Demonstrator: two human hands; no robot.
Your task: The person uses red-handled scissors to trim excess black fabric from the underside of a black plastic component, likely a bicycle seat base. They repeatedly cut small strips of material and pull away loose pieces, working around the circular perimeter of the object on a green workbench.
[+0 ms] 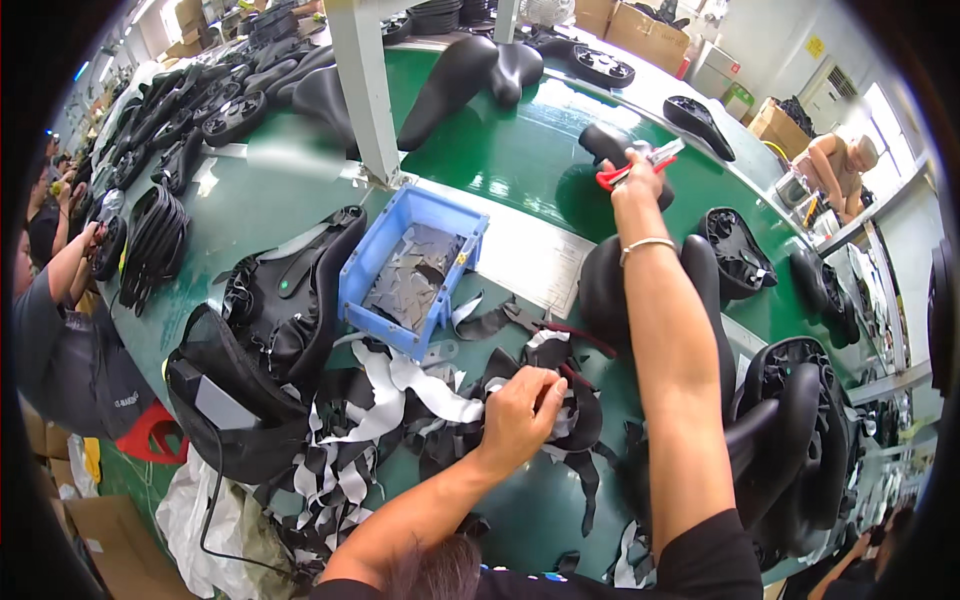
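My right hand (640,180) is stretched forward over the green belt, closed around a pair of red-handled scissors (668,153). It touches or hangs just above a black bicycle saddle (602,143); whether the fingers also grip the saddle is hard to see. My left hand (522,412) is curled closed above a heap of black and white cut-off strips (435,392); what it holds, if anything, is hidden. Just beyond it lies a tool with dark red handles (580,337), partly under scraps. Left of that stands a blue plastic bin (385,338) with grey scraps inside.
A black bag (240,440) sits left of the scraps. Black saddles (800,440) are piled at right, more along the far left (235,118). A white post (362,90) rises behind the bin. Co-workers stand at left (75,340) and far right (835,170).
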